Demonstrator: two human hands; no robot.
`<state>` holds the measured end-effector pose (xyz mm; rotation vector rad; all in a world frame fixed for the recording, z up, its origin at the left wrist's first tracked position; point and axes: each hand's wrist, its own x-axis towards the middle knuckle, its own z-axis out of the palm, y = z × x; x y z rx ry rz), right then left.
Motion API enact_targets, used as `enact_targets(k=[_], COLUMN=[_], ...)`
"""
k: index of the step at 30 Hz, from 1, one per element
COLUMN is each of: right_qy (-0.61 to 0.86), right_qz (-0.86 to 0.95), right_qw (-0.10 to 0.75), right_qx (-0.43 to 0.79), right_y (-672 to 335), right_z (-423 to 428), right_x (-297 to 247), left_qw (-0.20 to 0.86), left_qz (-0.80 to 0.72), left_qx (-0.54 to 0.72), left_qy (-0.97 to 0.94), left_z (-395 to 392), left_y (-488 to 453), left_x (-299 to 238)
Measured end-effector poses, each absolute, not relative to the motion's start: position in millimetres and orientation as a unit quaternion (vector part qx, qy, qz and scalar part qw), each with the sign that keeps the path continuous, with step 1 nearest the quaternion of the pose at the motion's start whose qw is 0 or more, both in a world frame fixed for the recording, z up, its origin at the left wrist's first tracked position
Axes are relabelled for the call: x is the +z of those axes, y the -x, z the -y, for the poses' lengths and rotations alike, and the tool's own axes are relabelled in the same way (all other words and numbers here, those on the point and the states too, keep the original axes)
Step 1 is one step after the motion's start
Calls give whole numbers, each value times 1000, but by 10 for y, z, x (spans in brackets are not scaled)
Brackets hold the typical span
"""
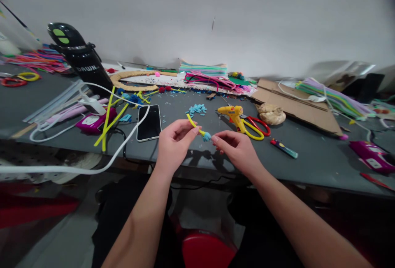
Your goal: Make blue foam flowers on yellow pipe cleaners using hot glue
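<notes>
We see a thin yellow stem (191, 121) with a blue tip (206, 137), up off the worktop (308, 157) between our two hands. Our left hand (175, 140) is pinched closed on the stem with thumb and finger, so it is the nearer one. The stem's long way slants from the far side of the left hand's fingers down toward our right hand (233, 146), with the blue tip at that end. Our right hand has its thumb and finger almost together, just beside the tip; we can't tell if they touch it or hold a tiny bit.

Just past both hands is a pile of blue bits (197, 109). Beyond the right hand sit a yellow glue gun (233, 114) and scissors (255, 138). Left of the left hand lies a phone (149, 123), and farther left are yellow strips (111, 122).
</notes>
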<state>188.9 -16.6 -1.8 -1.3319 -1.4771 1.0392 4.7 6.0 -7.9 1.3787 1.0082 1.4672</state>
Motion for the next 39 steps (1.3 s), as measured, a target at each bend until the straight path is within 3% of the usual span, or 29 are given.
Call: enact_targets(k=[9,39], right_qy=[527,535], right_qz=[550,582], right_qw=[446,413], right_qx=[470,452], right_y=[-1868,-1859], right_z=[147,158], right_x=[-26,37], left_qw=[449,455], left_qz=[-390,-406], left_qx=[581,563], left_qy=[-556,-558], left_z=[-33,-14], left_y=[-78,-95], left_x=[-55,-29])
